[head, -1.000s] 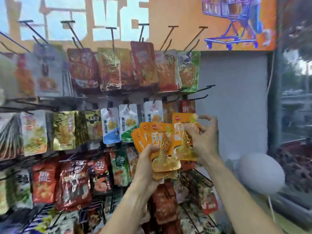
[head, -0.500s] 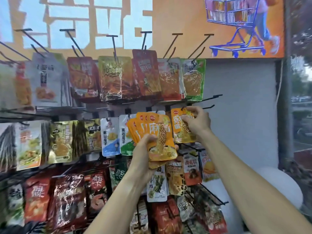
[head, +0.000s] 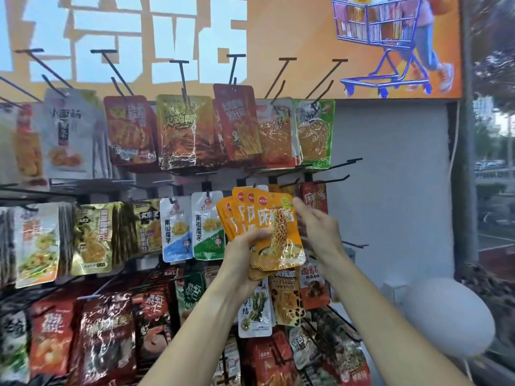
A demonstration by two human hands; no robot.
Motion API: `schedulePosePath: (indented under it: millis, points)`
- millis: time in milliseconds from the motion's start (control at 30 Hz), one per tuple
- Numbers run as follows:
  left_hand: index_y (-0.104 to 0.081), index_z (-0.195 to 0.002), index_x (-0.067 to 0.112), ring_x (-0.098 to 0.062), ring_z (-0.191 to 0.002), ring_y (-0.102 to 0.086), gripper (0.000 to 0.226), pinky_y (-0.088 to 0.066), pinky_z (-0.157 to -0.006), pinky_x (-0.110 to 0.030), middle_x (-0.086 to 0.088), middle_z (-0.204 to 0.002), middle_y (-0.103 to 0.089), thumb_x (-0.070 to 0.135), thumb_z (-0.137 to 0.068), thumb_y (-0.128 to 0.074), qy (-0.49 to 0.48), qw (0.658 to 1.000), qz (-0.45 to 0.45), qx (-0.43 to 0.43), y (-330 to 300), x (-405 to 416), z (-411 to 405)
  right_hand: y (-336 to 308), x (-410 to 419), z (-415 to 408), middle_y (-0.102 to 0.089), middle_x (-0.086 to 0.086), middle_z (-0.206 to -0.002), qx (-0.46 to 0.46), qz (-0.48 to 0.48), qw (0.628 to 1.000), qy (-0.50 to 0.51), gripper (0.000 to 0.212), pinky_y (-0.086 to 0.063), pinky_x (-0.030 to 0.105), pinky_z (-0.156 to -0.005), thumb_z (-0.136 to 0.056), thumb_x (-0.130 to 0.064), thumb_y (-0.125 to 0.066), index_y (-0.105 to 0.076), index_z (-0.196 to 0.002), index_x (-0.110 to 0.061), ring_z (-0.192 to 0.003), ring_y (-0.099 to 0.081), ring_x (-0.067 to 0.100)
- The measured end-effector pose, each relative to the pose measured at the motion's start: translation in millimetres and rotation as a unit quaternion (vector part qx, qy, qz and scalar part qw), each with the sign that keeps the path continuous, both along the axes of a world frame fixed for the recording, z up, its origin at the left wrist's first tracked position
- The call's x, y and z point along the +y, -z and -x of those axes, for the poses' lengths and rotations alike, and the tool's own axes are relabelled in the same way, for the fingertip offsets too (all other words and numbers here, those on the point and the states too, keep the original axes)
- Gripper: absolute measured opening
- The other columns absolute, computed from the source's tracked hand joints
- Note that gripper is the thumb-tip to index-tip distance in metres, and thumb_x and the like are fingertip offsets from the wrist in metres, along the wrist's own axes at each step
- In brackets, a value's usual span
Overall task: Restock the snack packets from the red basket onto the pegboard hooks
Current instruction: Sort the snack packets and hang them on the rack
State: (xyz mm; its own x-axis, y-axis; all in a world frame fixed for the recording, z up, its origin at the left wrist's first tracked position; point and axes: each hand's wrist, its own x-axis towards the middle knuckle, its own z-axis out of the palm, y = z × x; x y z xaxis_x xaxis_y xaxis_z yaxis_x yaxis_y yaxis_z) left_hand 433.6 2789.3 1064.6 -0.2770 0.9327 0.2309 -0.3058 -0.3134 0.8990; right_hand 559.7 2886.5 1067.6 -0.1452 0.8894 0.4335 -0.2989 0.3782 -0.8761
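Orange snack packets (head: pixel 274 232) are being held fanned by left hand (head: pixel 245 263); right hand (head: pixel 317 227) fingers (head: pixel 299 206) relaxed, touching front packet's edge.

Retail shop, snack aisle. Evidence: pegboard display (head: pixel 390 190) with rows of black metal hooks (head: pixel 182 76), each row loaded with hanging foil snack packets (head: pixel 181 132) in many brands, printed Chinese labels. Above it an orange promo banner (head: pixel 292 37) with a shopping-cart graphic (head: pixel 381 43). Right edge is a glass window (head: pixel 493 190) looking out on trees and a road, so it's a street-side storefront. White balloon (head: pixel 448 316) near the window.
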Motion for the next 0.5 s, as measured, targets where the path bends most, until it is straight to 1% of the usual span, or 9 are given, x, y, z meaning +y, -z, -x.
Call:
schedulePosePath:
  millis: [33,67,133,200,267,333,400,467,500]
  points:
    - [-0.070,-0.110,0.009,-0.030,-0.079,-0.071,0.017,-0.058,-0.072,-0.040,-0.016,-0.107,-0.072,0.009,-0.094,-0.065,0.000,1.000,0.003,0.001,1.7,-0.4,-1.9,8.4,-10.3,-0.1,-0.076,0.000,-0.110,-0.008,-0.001,1.000,-0.021,0.046,-0.059,0.040,-0.092,-0.082,-0.052,-0.083,-0.072,-0.110,-0.017,-0.102,-0.072,0.018]
    - [-0.072,-0.107,0.009,-0.029,-0.076,-0.070,0.015,-0.057,-0.070,-0.039,-0.016,-0.103,-0.071,0.009,-0.094,-0.066,-0.004,1.000,0.007,-0.003,3.7,-0.2,-3.7,13.5,-18.9,0.0,-0.076,0.001,-0.111,-0.014,-0.006,1.000,-0.024,0.044,-0.060,0.040,-0.091,-0.080,-0.045,-0.086,-0.071,-0.110,-0.016,-0.101,-0.073,0.018]
    - [-0.073,-0.101,0.009,-0.028,-0.069,-0.069,0.009,-0.056,-0.060,-0.034,-0.015,-0.097,-0.071,0.012,-0.093,-0.068,-0.023,1.000,0.014,-0.005,6.5,-1.4,-7.0,18.4,-29.1,1.3,-0.078,0.003,-0.104,-0.002,-0.006,1.000,-0.016,0.030,-0.063,0.045,-0.088,-0.082,-0.028,-0.087,-0.073,-0.106,-0.015,-0.095,-0.076,0.020]
    - [-0.072,-0.096,0.012,-0.027,-0.063,-0.068,0.008,-0.053,-0.054,-0.031,-0.011,-0.089,-0.072,0.020,-0.094,-0.069,-0.042,0.999,0.011,-0.006,8.6,-4.3,-10.2,19.3,-33.0,2.0,-0.079,0.001,-0.097,0.001,-0.005,1.000,-0.004,0.024,-0.063,0.047,-0.086,-0.084,-0.024,-0.086,-0.074,-0.103,-0.017,-0.091,-0.077,0.019]
    - [-0.072,-0.094,0.015,-0.027,-0.063,-0.067,0.015,-0.053,-0.056,-0.031,-0.010,-0.085,-0.071,0.028,-0.095,-0.065,-0.058,0.998,0.004,-0.011,9.9,-6.6,-12.1,20.0,-34.6,3.1,-0.080,-0.001,-0.094,0.002,-0.013,1.000,-0.006,0.021,-0.064,0.045,-0.083,-0.086,-0.022,-0.084,-0.072,-0.103,-0.017,-0.088,-0.077,0.017]
    - [-0.070,-0.095,0.015,-0.029,-0.067,-0.067,0.020,-0.055,-0.061,-0.034,-0.012,-0.089,-0.072,0.033,-0.094,-0.060,-0.070,0.997,-0.001,-0.012,11.0,-8.5,-13.3,18.9,-33.4,3.6,-0.080,-0.002,-0.091,0.019,-0.015,1.000,-0.004,0.021,-0.065,0.040,-0.076,-0.090,-0.018,-0.081,-0.071,-0.107,-0.012,-0.083,-0.077,0.014]
    - [-0.069,-0.103,0.014,-0.033,-0.077,-0.071,0.026,-0.059,-0.069,-0.045,-0.020,-0.100,-0.075,0.035,-0.094,-0.056,-0.072,0.997,-0.006,-0.014,11.0,-10.5,-13.0,15.0,-22.6,2.7,-0.079,-0.002,-0.092,0.033,-0.016,0.999,0.019,0.021,-0.063,0.033,-0.072,-0.091,-0.017,-0.079,-0.068,-0.108,-0.012,-0.081,-0.077,0.011]
    - [-0.067,-0.107,0.009,-0.040,-0.085,-0.074,0.030,-0.062,-0.074,-0.053,-0.026,-0.107,-0.076,0.033,-0.097,-0.053,-0.071,0.997,-0.009,-0.028,8.9,-14.0,-11.2,4.7,-11.8,-0.1,-0.078,-0.001,-0.105,0.038,-0.031,0.997,0.056,0.033,-0.064,0.041,-0.081,-0.088,-0.028,-0.083,-0.065,-0.115,-0.021,-0.092,-0.076,0.014]
    - [-0.067,-0.108,0.007,-0.043,-0.086,-0.075,0.031,-0.062,-0.074,-0.052,-0.028,-0.109,-0.076,0.032,-0.099,-0.052,-0.066,0.997,-0.009,-0.034,7.7,-16.1,-9.8,-1.0,-6.1,-2.2,-0.077,0.002,-0.110,0.035,-0.043,0.996,0.075,0.042,-0.063,0.047,-0.085,-0.085,-0.033,-0.085,-0.061,-0.120,-0.029,-0.097,-0.076,0.018]
